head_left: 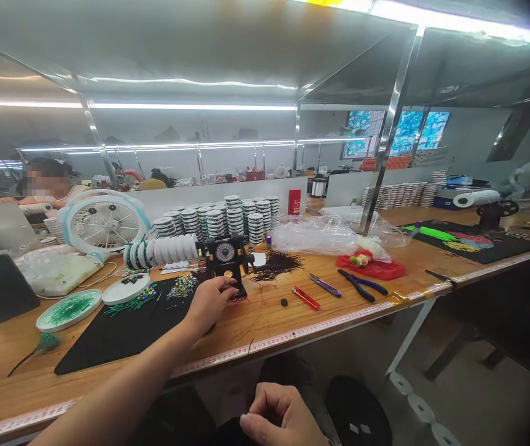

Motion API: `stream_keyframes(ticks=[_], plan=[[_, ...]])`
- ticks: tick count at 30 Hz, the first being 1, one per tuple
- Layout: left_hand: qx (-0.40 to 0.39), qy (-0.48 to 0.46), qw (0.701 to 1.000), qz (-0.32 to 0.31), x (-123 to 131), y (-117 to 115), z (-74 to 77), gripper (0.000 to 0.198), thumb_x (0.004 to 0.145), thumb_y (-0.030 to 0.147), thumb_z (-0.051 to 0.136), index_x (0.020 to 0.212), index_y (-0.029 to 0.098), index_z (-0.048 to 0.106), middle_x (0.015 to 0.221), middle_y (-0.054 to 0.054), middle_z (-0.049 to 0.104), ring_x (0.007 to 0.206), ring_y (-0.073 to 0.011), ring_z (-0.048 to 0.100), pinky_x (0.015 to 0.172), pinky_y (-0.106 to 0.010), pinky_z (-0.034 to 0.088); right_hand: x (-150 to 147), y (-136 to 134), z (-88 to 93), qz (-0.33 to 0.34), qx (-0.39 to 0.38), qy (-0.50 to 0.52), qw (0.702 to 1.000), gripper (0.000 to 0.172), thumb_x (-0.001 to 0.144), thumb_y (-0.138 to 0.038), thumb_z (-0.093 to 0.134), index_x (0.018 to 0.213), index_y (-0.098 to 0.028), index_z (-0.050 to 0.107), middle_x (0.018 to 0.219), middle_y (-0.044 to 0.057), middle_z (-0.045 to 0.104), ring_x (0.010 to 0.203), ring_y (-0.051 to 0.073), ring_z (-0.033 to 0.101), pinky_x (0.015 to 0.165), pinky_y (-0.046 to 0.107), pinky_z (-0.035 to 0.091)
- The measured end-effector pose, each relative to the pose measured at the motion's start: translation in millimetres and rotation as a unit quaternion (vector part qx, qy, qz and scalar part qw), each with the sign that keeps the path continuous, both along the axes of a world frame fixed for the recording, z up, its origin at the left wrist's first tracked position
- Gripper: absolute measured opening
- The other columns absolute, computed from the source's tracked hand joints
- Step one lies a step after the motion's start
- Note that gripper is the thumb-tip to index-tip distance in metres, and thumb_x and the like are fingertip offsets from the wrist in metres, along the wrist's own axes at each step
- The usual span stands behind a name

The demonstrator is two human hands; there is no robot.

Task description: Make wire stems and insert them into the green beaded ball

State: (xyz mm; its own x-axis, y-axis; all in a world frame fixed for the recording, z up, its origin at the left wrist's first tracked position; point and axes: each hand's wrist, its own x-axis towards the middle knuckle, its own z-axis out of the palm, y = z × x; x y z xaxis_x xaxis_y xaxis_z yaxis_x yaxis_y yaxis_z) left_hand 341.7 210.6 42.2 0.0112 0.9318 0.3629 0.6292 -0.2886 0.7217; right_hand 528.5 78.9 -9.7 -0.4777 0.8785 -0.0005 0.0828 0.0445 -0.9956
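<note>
My left hand [211, 301] reaches over the desk to the foot of a black winding machine [225, 254] with a round dial. Its fingers are bent together against the machine's lower part; whatever they pinch is hidden. White spools [172, 249] sit in a row on the machine's shaft, the end ones wound with green line. Below the table edge, my right hand [283, 416] is closed, thumb against curled fingers, near my lap. Anything in that pinch is too small to make out. Beneath my left forearm lies a black mat [120, 337] with small coloured beads [183, 286].
Right of the machine lie a red lighter [305, 298], thread snips [324, 285], blue-handled pliers [362, 285] and dark loose strands [276, 265]. Stacked spools [216, 223], a white fan [106, 223] and plastic bags [313, 235] stand behind. A green-filled plate [69, 308] is left. Another person [55, 186] sits across.
</note>
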Motion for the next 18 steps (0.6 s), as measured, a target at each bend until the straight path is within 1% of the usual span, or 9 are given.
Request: stream_keyframes(ticks=[2,6,10,12,15,16,18], plan=[[0.008,0.019,1.0,0.002,-1.0,-2.2,1.4,0.021,0.074,0.028,0.056,0.088,0.021,0.069,0.094,-0.003,0.069,0.092,-0.023,0.06,0.086,-0.032,0.041,-0.1,-0.1,1.8,0.001,0.007,-0.004,1.0,0.029,0.069,-0.039,0.064,0.06,-0.013,0.055,0.056,-0.001,0.049,0.056,0.009,0.04,0.055,0.021,0.031],[-0.003,0.045,0.999,-0.008,-4.3,-6.5,0.9,0.02,0.074,0.026,0.055,0.088,0.02,0.068,0.092,-0.004,0.069,0.09,-0.0228,0.061,0.084,-0.032,0.042,-0.8,-0.9,1.7,0.008,0.011,-0.011,1.0,0.028,0.068,-0.039,0.065,0.059,-0.014,0.055,0.057,-0.001,0.051,0.057,0.009,0.042,0.057,0.022,0.033],[-0.027,0.057,0.998,-0.029,-10.7,-10.5,-0.6,0.022,0.07,0.02,0.056,0.089,0.019,0.067,0.082,-0.005,0.07,0.081,-0.0229,0.062,0.077,-0.031,0.043,-2.3,-1.6,-1.3,0.005,0.009,-0.02,1.0,0.026,0.068,-0.036,0.065,0.059,-0.014,0.055,0.057,-0.001,0.051,0.058,0.009,0.042,0.058,0.022,0.032],[-0.042,0.051,0.997,-0.03,-14.3,-11.1,0.4,0.021,0.069,0.018,0.057,0.087,0.019,0.067,0.077,-0.005,0.069,0.078,-0.023,0.062,0.076,-0.031,0.043,-3.2,-2.0,-1.7,0.003,0.006,-0.022,1.0,0.024,0.068,-0.034,0.065,0.059,-0.013,0.055,0.056,-0.001,0.05,0.058,0.009,0.042,0.057,0.022,0.031],[-0.068,0.019,0.997,-0.012,-18.6,-14.1,5.5,0.018,0.069,0.021,0.058,0.083,0.017,0.068,0.084,-0.007,0.07,0.084,-0.0244,0.062,0.079,-0.032,0.043,-3.7,-2.7,1.4,0.007,-0.001,-0.014,1.0,0.024,0.068,-0.033,0.064,0.058,-0.013,0.054,0.055,-0.002,0.048,0.056,0.009,0.04,0.056,0.022,0.03],[-0.085,0.003,0.996,-0.007,-19.5,-17.1,8.0,0.018,0.07,0.024,0.058,0.083,0.016,0.068,0.084,-0.008,0.07,0.081,-0.0246,0.063,0.076,-0.033,0.044,-3.4,-2.8,3.7,0.006,-0.002,-0.009,1.0,0.024,0.068,-0.033,0.064,0.058,-0.013,0.053,0.055,-0.001,0.048,0.056,0.009,0.041,0.056,0.022,0.03],[-0.129,-0.026,0.991,-0.007,-19.8,-28.2,13.6,0.022,0.072,0.03,0.057,0.086,0.014,0.066,0.08,-0.009,0.07,0.066,-0.0227,0.063,0.064,-0.033,0.047,-2.3,-2.4,10.4,-0.009,0.004,0.0,1.0,0.026,0.069,-0.033,0.063,0.058,-0.013,0.052,0.056,-0.001,0.048,0.058,0.009,0.041,0.057,0.022,0.031]])
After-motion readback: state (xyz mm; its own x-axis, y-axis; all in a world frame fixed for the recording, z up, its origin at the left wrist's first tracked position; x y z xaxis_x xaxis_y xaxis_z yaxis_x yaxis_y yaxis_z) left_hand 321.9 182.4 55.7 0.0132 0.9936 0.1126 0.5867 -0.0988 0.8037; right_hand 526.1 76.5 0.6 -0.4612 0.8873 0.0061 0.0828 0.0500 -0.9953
